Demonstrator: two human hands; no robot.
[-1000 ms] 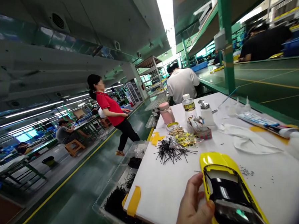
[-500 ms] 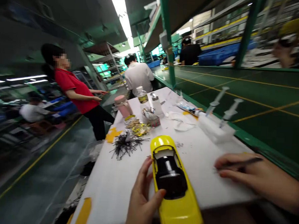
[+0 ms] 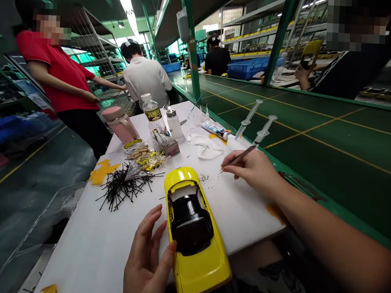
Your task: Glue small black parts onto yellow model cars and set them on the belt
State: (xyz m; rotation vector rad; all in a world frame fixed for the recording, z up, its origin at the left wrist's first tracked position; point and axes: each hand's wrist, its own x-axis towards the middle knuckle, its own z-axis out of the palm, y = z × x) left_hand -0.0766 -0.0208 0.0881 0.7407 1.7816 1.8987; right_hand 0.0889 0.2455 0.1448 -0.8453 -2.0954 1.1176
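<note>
A yellow toy car (image 3: pixel 202 269) with black windows lies on the white tabletop near its front edge. My left hand (image 3: pixel 150 253) is at the car's left side, its thumb against the body and its curved fingers beside it. My right hand (image 3: pixel 250 169) grips slim dark tweezers (image 3: pixel 242 156), tip down at the table. Close to that tip, tiny black bits (image 3: pixel 204 178) are scattered right of the car. Two syringes (image 3: pixel 249 118) stand tilted beyond my right hand.
A pile of thin black sticks (image 3: pixel 121 184), bagged small yellow parts (image 3: pixel 149 159), a pink flask (image 3: pixel 119 124), a bottle (image 3: pixel 151 109) and a white cloth (image 3: pixel 207 146) lie farther back. A green conveyor (image 3: pixel 302 119) runs along the right. Other people stand or sit around.
The view has swung right, so things sit farther left in the picture. My right hand has come nearer the tiny black bits with the tweezers. The left hand stays at the car.
</note>
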